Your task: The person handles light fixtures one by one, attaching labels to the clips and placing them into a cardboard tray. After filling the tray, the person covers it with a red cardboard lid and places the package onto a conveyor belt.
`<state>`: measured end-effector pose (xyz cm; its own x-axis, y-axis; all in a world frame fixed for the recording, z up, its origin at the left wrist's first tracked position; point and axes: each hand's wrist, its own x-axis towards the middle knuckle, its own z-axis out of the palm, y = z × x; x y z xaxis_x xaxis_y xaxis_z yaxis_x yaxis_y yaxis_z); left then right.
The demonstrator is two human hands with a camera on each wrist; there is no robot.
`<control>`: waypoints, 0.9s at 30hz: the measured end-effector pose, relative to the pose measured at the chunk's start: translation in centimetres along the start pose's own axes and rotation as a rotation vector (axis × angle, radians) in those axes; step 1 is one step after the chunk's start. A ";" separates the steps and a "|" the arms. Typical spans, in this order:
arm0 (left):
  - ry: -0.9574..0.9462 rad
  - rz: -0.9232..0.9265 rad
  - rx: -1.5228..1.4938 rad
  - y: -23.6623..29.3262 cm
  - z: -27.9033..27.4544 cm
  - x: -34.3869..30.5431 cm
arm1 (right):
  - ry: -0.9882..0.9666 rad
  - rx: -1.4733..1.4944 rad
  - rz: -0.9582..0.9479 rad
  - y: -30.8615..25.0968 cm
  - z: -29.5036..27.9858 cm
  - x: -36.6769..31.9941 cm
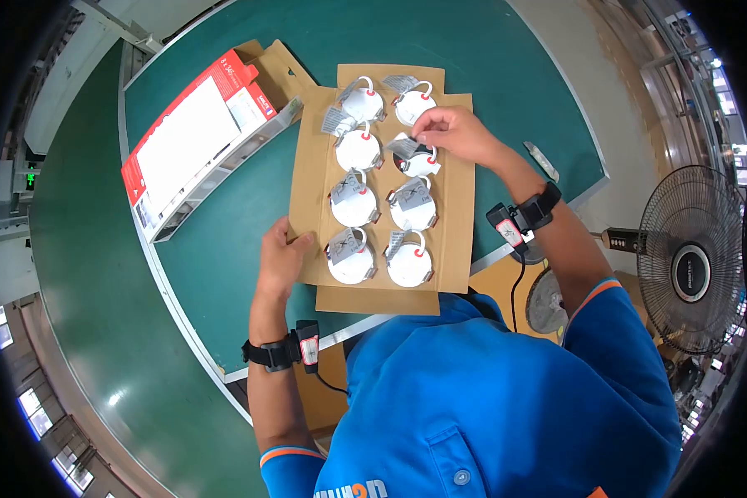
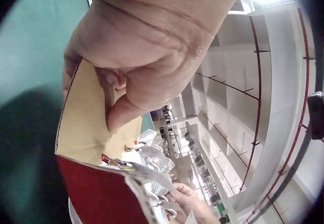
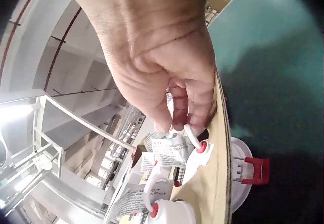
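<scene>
A brown cardboard insert (image 1: 456,224) holds several round white downlights (image 1: 353,209) in two columns, each with a looped white cable and a grey printed tag. My left hand (image 1: 282,261) grips the insert's near left edge, thumb on the inner face (image 2: 83,123). Over the right column my right hand (image 1: 461,137) pinches one downlight (image 1: 421,163) by its cable and tag (image 3: 174,148). That downlight sits tilted, with a dark gap showing beside it. Part of a white lamp body (image 3: 240,173) and a red clip (image 3: 259,171) show beyond the insert's edge in the right wrist view.
A red and white printed box (image 1: 199,137) lies with its flap open on the green table (image 1: 473,41), left of the insert. A utility knife (image 1: 542,161) rests to the right. Beyond the table's right edge stands a black fan (image 1: 690,257).
</scene>
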<state>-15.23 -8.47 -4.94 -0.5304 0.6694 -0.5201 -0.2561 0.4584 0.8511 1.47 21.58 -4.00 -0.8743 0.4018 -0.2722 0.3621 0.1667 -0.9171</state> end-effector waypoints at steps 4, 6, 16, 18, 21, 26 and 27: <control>0.030 0.046 0.047 0.0 0.5 0.1 | 0.065 -0.303 0.047 -2.6 0.3 -1.3; 0.043 0.050 0.076 -0.3 0.5 0.1 | 0.064 -0.551 0.080 -3.2 0.7 -1.5; 0.086 0.145 0.206 -0.2 0.6 -1.3 | 0.181 -0.191 0.357 -1.4 0.7 -0.5; 0.081 0.160 0.229 -0.9 0.6 -1.2 | 0.183 -0.167 0.380 -1.6 0.6 -0.4; 0.082 0.135 0.291 -1.5 0.9 -0.9 | 0.152 -0.200 0.381 -1.8 0.7 -0.3; 0.121 0.149 0.322 -2.1 1.2 -1.1 | 0.229 -0.244 0.286 -3.3 1.6 -1.7; 0.134 0.157 0.323 -2.3 1.1 -1.1 | 0.285 -0.393 0.153 -3.1 1.7 -2.3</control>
<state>-13.15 -9.58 -6.39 -0.6493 0.6736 -0.3531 0.0934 0.5314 0.8420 1.77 18.59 -1.00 -0.6988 0.6686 -0.2545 0.6213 0.3908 -0.6792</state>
